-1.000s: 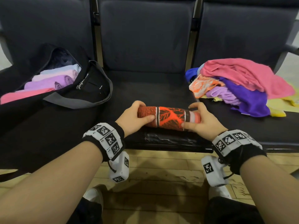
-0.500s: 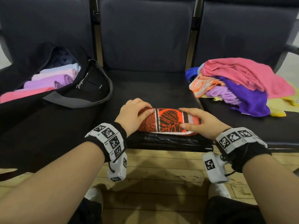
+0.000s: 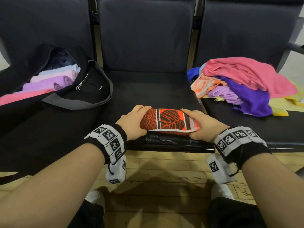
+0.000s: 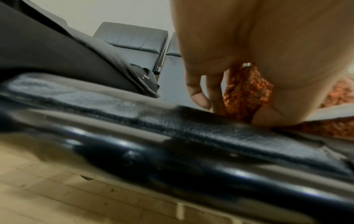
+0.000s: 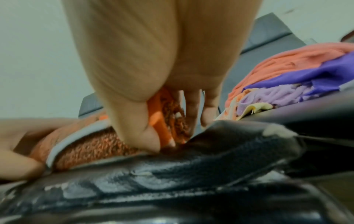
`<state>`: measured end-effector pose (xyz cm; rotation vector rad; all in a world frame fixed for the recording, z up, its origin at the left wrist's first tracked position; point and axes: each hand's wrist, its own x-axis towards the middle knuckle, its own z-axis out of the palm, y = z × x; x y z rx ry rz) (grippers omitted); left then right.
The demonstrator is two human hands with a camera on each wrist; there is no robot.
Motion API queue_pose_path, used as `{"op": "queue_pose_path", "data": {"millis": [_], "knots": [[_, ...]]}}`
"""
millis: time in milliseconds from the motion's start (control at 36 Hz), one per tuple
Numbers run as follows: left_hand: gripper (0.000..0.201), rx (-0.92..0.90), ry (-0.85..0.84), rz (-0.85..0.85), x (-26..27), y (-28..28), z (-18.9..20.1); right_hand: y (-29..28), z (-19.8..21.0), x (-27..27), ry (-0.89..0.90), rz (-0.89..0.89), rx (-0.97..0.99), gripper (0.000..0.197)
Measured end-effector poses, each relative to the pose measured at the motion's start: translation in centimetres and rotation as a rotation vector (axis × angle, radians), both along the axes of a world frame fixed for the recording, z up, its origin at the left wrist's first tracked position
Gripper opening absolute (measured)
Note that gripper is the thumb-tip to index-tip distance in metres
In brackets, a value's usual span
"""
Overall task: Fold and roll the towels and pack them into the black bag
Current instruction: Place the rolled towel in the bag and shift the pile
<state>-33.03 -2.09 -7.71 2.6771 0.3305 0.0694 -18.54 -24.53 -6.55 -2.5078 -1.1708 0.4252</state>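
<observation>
A rolled orange and black patterned towel (image 3: pixel 169 121) lies across the front edge of the middle seat (image 3: pixel 148 91). My left hand (image 3: pixel 134 123) grips its left end, fingers curled over the top and thumb at the near side. My right hand (image 3: pixel 199 125) grips the right end the same way. The wrist views show the towel (image 4: pixel 247 94) (image 5: pixel 91 148) squeezed between thumb and fingers of each hand. The black bag (image 3: pixel 92 84) lies open on the left seat with several rolled pink, lilac and pale towels (image 3: pixel 49 81) inside.
A loose pile of towels (image 3: pixel 246 83), pink, purple, lilac, orange and yellow, sits on the right seat. The seat backs rise behind. The bag's grey strap (image 3: pixel 79 102) hangs toward the middle seat. Wooden floor and my shoes lie below the seat edge.
The towel roll has turned toward me and now lies flatter on the seat edge. Both hands shifted from a lifted hold to pressing down over its ends.
</observation>
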Motion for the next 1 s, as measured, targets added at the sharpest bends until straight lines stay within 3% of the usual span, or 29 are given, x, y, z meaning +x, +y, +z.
{"op": "queue_pose_path", "data": {"millis": [139,250,333,417,528,667,750,806,861,944,1000], "knots": [[0.084,0.034,-0.005,-0.007,0.1,0.2,0.1,0.4,0.7,-0.8,-0.239,-0.010,-0.145,0.093],[0.079,0.001,-0.024,0.022,0.1,0.3,0.1,0.5,1.0,-1.2,-0.247,-0.077,-0.065,0.090],[0.070,-0.317,-0.145,0.095,0.1,0.5,0.0,0.9,1.0,-1.3,-0.131,-0.146,0.180,0.080],[0.066,-0.611,-0.287,0.184,0.0,0.9,0.4,1.6,0.9,-1.5,0.140,-0.172,0.505,0.066],[0.069,-0.864,-0.362,0.242,-0.2,1.6,1.5,3.3,1.3,-1.7,0.402,-0.194,0.751,0.063],[0.066,-0.971,-0.424,0.344,-1.1,3.1,2.2,5.7,1.2,-2.4,0.509,-0.172,0.845,0.059],[0.060,-1.001,-0.456,0.411,-1.7,3.9,2.9,7.0,2.0,-3.2,0.595,-0.130,0.773,0.066],[0.052,-1.008,-0.498,0.453,-2.0,4.5,3.5,7.8,3.0,-3.9,0.732,-0.095,0.751,0.072],[0.042,-1.017,-0.547,0.491,-2.5,5.3,4.4,8.8,4.2,-4.5,0.882,-0.091,0.806,0.065],[0.024,-0.985,-0.601,0.538,-3.4,6.6,6.1,10.6,5.9,-5.4,0.799,-0.093,0.837,0.036],[0.015,-0.973,-0.616,0.570,-4.4,7.6,7.2,11.8,6.8,-5.8,0.695,-0.081,0.836,0.041]]}}
